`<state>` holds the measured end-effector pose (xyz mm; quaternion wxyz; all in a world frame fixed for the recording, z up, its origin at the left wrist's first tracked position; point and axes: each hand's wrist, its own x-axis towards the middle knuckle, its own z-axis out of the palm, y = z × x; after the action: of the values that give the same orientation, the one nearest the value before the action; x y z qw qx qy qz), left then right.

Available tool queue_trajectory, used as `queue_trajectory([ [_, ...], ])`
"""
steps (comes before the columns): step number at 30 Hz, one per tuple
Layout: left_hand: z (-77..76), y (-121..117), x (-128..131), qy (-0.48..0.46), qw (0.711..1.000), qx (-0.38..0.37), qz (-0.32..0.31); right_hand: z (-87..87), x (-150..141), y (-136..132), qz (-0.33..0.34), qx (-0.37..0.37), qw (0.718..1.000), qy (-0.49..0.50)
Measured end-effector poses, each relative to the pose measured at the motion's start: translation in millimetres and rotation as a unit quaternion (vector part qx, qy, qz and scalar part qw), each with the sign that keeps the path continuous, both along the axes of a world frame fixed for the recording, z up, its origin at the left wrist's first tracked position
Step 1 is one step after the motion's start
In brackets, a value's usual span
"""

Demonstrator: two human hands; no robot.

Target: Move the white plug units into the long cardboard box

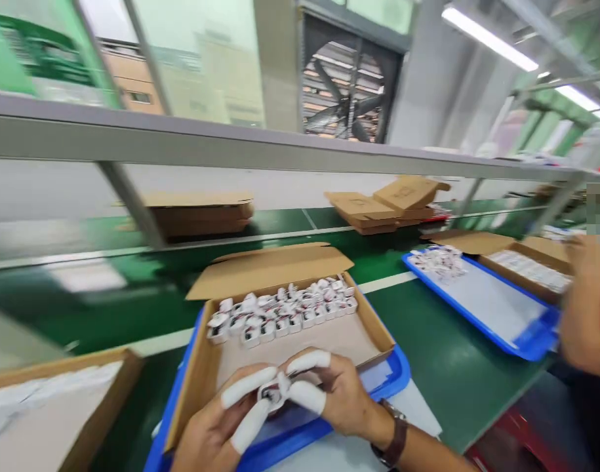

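Observation:
Both my hands meet low in the middle, over the front edge of an open cardboard box. My left hand and my right hand wear white finger cots and pinch one small white part between them. A watch sits on my right wrist. At the box's far end lie several rows of similar small white parts. The box rests in a blue tray.
Another person's arm reaches in at the right beside a second blue tray and cardboard box. A box with white material sits at lower left. Flat cartons lie on the green conveyor belt behind.

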<state>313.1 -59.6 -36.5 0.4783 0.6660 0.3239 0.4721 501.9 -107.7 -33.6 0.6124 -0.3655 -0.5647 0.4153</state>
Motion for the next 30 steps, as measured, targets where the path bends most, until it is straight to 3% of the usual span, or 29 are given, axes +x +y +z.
queue_trajectory([
  [4,-14.0,-6,-3,-0.046,0.997,-0.032,-0.056,-5.4,2,0,-0.007,0.006,1.0,-0.003],
  [11,-17.8,-11,7,-0.04,0.999,-0.029,-0.011,-7.4,-1,-6,-0.048,0.095,0.988,-0.112],
  [18,-7.7,-11,6,-0.003,1.0,0.016,0.006,2.3,2,-5,-0.054,0.278,0.916,-0.283],
  [22,-4.5,-12,6,0.01,1.0,0.022,-0.001,3.5,13,-5,-0.034,0.307,0.869,-0.386],
  [26,-4.4,-12,8,0.012,1.0,0.023,0.0,-0.3,21,-3,-0.063,0.329,0.839,-0.429],
  [28,-4.7,-12,8,0.006,1.0,0.019,0.001,-2.4,20,-2,-0.072,0.337,0.849,-0.402],
  [30,-4.6,-13,8,-0.005,1.0,0.012,-0.002,-3.7,17,0,-0.069,0.319,0.878,-0.351],
])
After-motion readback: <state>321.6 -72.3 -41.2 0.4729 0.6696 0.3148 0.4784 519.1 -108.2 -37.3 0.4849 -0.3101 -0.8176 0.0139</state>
